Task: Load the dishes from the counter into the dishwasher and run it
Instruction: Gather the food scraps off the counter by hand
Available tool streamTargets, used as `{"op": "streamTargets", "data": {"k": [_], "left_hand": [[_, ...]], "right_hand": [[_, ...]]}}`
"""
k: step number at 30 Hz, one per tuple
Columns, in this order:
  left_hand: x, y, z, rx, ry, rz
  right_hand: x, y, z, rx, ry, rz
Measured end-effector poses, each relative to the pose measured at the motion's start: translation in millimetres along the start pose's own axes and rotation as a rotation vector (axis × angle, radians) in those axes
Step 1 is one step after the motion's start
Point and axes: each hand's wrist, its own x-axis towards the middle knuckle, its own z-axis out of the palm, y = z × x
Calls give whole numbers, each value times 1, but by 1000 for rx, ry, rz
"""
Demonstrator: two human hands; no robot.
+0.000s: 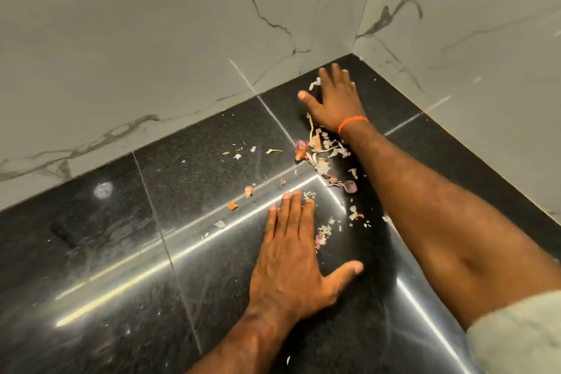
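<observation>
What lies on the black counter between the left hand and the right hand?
In the head view, scattered onion and garlic peel scraps lie on the counter between the flat left hand and the right hand reaching into the corner.

peel scraps (321, 152) littering counter (197, 146), walls (151, 39) enclosing corner

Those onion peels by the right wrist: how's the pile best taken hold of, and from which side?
Judging by the shape, no single grip point: the onion peels are thin, loose flakes lying flat on the black counter. Probably sweep them from the wall-corner side with the flat right hand toward the left hand, then scoop the heap from both sides.
</observation>
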Motion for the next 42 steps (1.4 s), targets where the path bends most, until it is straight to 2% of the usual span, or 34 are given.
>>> {"op": "streamTargets", "data": {"k": [2, 5, 9, 11, 13, 15, 17, 19, 22, 24, 30, 33, 35, 37, 38, 40, 42], "left_hand": [[2, -3, 0, -19, 8, 1], [2, -4, -1, -43, 11, 4], [2, -4, 0, -42, 15, 1], [2, -4, 1, -25, 15, 2], [3, -3, 1, -18, 15, -2], [2, -2, 0, -28, 7, -2], [2, -2, 0, -43, 17, 7], [2, -2, -2, -58, 25, 15], [0, -1, -5, -105, 51, 31], [-2, -2, -7, -179, 85, 56], [-7, -6, -17, -453, 166, 68], [-22, -11, -25, -543, 186, 18], [-37, -20, -27, -578, 175, -13], [-55, -28, -30, -588, 168, -36], [-63, -32, -32, -596, 165, -42], [-72, -34, -36, -643, 152, -82], [-75, -33, -42, -735, 146, -154]], "right_hand": [[26, -5, 1, -105, -68, 9], [30, -20, 13, -197, -154, -213], [-15, -27, 13, -243, -238, -451], [-49, -25, 9, -207, -308, -544], [-81, -17, 7, -35, -411, -606], [-105, -4, -3, 238, -454, -569], [-111, 13, -14, 367, -286, -494], [-98, 29, -18, 266, -109, -365], [-87, 33, -8, -137, -139, -180], [-99, 23, 3, -236, -163, -207], [-181, -3, 17, -290, -241, -375], [-223, -13, 10, -53, -293, -378], [-240, -7, -3, 84, -135, -334], [-251, 16, -15, -8, 112, -155], [-257, 29, -19, -64, 154, 7], [-266, 41, -17, -159, 82, 289], [-271, 27, -2, -192, 7, 329]]}}
